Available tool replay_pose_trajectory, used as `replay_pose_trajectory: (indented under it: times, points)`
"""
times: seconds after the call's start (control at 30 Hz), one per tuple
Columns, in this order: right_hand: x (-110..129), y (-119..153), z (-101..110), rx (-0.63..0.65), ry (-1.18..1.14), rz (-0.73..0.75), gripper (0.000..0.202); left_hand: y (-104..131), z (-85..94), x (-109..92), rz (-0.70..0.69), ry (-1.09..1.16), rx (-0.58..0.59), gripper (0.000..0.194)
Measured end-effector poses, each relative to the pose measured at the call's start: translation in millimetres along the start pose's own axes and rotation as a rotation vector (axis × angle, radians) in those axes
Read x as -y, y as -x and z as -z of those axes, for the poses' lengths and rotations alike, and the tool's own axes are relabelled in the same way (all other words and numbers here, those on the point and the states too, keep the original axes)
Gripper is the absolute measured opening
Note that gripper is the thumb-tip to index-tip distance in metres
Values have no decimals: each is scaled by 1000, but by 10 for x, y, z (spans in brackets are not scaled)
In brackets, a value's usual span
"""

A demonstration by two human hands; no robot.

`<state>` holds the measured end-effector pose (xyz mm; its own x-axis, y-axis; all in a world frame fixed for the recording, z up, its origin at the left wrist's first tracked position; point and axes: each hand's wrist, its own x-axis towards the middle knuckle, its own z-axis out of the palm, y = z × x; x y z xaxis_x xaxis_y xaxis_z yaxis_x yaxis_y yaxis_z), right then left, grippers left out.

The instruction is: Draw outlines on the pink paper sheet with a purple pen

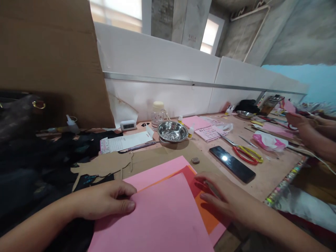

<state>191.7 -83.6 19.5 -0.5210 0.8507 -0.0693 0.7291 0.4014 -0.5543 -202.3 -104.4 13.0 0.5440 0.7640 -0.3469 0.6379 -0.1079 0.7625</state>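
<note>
My left hand [112,198] grips the left edge of a pink sheet [157,217], its thumb on top and fingers curled at the edge. Beneath that sheet lie an orange sheet [208,213], a red sheet [191,180] and a larger pink sheet [168,168], fanned out at the front of the table. My right hand [216,194] is at the right side of the stack, fingers apart and curved over the orange and red sheets, with nothing visible held between them.
Beyond the sheets are a metal bowl [172,132], a bottle [157,117] and a small brown block [195,160]. A phone [232,163] and scissors [245,154] lie to the right. Dark material [52,168] covers the left side. Another person's hands [304,129] are at far right.
</note>
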Motion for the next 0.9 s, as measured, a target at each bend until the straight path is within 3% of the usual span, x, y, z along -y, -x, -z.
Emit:
replay_pose_trajectory:
  times: [0.1, 0.2, 0.27, 0.37, 0.47, 0.53, 0.6, 0.77, 0.9]
  points:
    - [-23, -34, 53, -59, 59, 51, 43, -15, -39, -66, 70, -34, -80, 57]
    - [-28, -109, 154, -205, 110, 67, 42, -72, -127, -132, 127, -104, -278, 48]
    - [34, -155, 193, -231, 133, 111, 39, -125, -217, -152, 151, -153, -394, 48]
    - [249, -234, 140, -180, 156, 280, 33, -189, -362, -144, 175, -221, -494, 54]
    - [525, -385, -50, -23, 218, 490, 25, -199, -408, -120, 163, -310, -573, 54]
    - [661, -526, -215, 91, 301, 578, 20, -163, -311, -95, 136, -395, -635, 50]
    - [721, -665, -369, 128, 414, 613, 20, -90, -100, -38, 126, -478, -700, 46]
    - [621, -825, -589, 32, 375, 636, 29, 168, 579, 363, 316, -571, -863, 54]
    - [554, -807, -628, 10, 340, 638, 22, 230, 804, 745, 441, -515, -751, 63]
